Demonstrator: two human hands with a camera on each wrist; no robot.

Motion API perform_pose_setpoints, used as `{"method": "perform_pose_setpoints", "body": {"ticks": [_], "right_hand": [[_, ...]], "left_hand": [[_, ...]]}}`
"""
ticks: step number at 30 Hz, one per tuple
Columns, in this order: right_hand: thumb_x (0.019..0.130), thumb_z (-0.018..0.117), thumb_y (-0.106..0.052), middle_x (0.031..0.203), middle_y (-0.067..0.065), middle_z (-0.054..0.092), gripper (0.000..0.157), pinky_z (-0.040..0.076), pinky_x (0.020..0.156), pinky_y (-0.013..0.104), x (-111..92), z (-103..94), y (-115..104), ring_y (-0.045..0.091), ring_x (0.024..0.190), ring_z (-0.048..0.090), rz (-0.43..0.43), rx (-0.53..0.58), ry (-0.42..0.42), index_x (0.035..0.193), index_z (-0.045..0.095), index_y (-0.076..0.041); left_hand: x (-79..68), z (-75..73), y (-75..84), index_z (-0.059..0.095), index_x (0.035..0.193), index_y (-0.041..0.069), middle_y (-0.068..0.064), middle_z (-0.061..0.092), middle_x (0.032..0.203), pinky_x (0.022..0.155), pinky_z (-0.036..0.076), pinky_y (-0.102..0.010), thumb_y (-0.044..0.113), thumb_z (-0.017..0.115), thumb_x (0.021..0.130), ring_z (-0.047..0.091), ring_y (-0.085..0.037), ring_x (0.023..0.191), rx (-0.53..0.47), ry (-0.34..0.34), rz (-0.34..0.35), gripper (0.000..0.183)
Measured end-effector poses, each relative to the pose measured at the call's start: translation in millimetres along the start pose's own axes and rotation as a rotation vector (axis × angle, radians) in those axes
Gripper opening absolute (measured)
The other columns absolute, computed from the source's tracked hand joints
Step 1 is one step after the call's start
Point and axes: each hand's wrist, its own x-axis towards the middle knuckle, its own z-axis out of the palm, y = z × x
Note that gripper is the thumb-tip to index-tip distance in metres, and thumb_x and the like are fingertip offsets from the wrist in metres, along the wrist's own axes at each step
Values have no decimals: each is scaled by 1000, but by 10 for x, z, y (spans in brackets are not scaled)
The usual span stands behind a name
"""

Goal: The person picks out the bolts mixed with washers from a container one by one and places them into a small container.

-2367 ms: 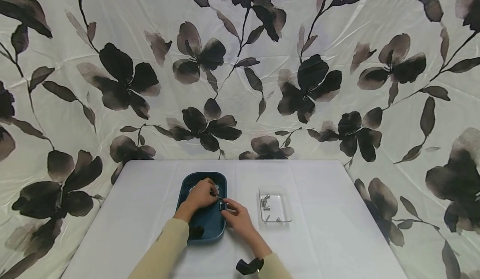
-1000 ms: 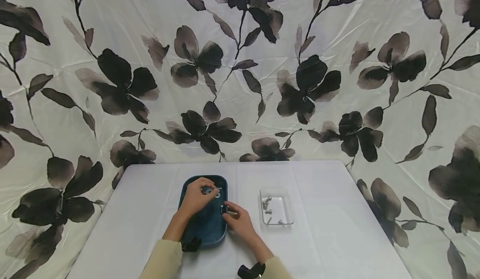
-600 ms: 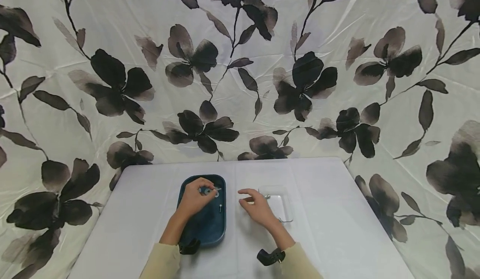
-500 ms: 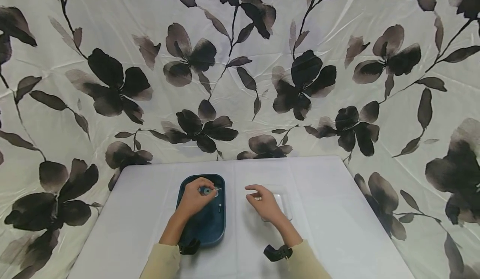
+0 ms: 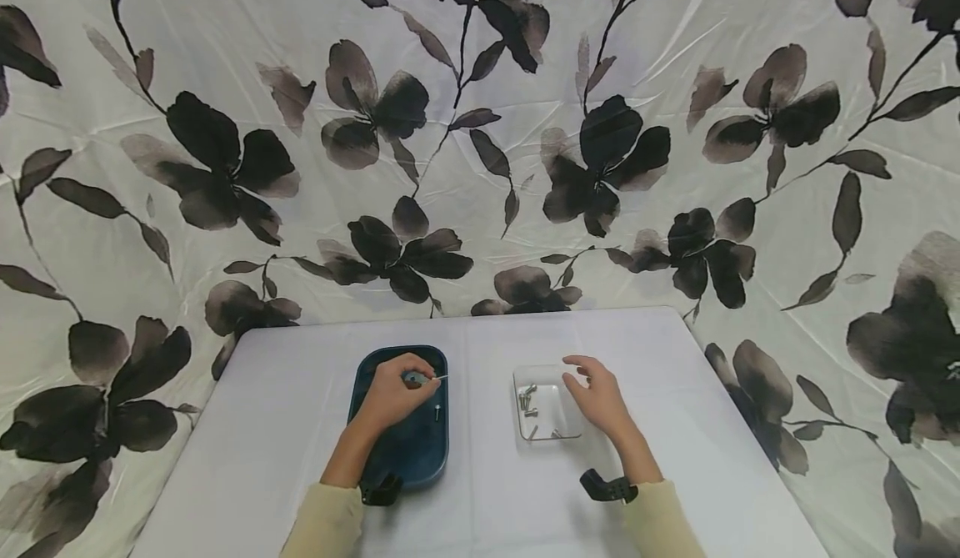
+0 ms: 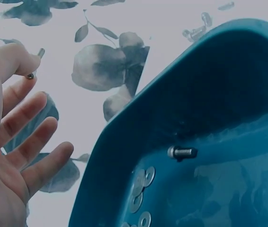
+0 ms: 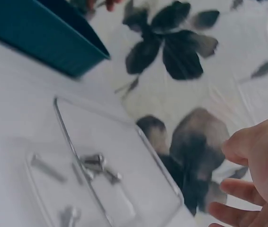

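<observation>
My left hand (image 5: 395, 395) is over the far end of the blue tray (image 5: 405, 458), pinching a small metal bolt (image 6: 40, 54) between thumb and index finger. Inside the tray, a second bolt (image 6: 183, 152) lies on its side with what looks like a washer near its head. Several flat washers (image 6: 145, 219) lie close to the tray wall. To the right, my right hand (image 5: 606, 399) hovers at the right side of the clear plastic box (image 5: 553, 398), its fingers relaxed and apart, holding nothing. Several loose bolts (image 7: 93, 163) lie in that box.
The white table (image 5: 487, 491) bears both containers, the tray on the left and the clear box on the right. A floral cloth (image 5: 480, 166) hangs behind the table's far edge. Each wrist wears a black device, such as the right wrist camera (image 5: 607, 486).
My right hand has let go of the bolt at the tray's right side and moved right, past the clear box. The left hand draws back slightly, then stays nearly still, gripping its bolt.
</observation>
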Motion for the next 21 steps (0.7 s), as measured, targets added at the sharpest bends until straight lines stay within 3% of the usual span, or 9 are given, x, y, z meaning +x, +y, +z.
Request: {"method": "perform_pose_setpoints", "body": {"ticks": [2, 11, 21], "right_hand": [[94, 62, -17, 132, 17, 56, 32, 44, 96, 51, -2, -14, 76, 38, 120, 53, 45, 9, 6, 125, 62, -7], [96, 59, -19, 132, 18, 56, 32, 48, 89, 53, -63, 78, 356, 39, 117, 55, 187, 140, -17, 125, 62, -7], [96, 60, -18, 131, 16, 57, 29, 47, 91, 51, -170, 223, 468, 36, 114, 58, 227, 192, -56, 124, 64, -10]], "left_hand": [[-9, 14, 0, 70, 82, 20, 7, 65, 89, 69, 55, -31, 12, 78, 82, 65, -27, 87, -11, -4, 1, 11], [-19, 135, 12, 70, 81, 21, 9, 64, 87, 68, 55, -29, 9, 78, 81, 62, -14, 85, -6, 4, -9, 15], [-18, 296, 74, 71, 81, 21, 8, 63, 89, 71, 55, -37, 8, 78, 79, 63, -29, 88, -34, 22, -27, 15]]}}
